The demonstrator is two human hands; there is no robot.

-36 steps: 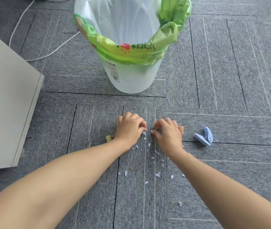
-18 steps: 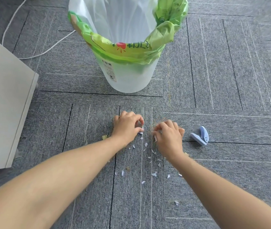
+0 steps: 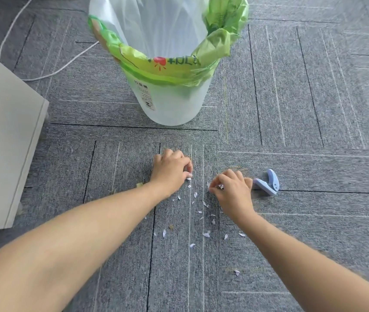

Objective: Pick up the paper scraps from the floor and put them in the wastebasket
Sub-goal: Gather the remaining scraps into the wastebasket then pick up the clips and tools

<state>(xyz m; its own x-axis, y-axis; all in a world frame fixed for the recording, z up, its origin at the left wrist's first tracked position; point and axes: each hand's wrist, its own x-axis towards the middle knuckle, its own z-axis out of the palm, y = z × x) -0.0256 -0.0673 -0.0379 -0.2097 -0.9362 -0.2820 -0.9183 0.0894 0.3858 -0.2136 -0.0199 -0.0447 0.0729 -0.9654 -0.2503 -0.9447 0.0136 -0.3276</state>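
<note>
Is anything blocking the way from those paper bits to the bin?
Nothing visible does. Only bare carpet lies between the paper scraps and the wastebasket; the blue hole punch sits off to the right.

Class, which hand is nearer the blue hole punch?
Right. The right hand is close beside the hole punch; the left hand lies farther away, across the paper scraps.
</note>
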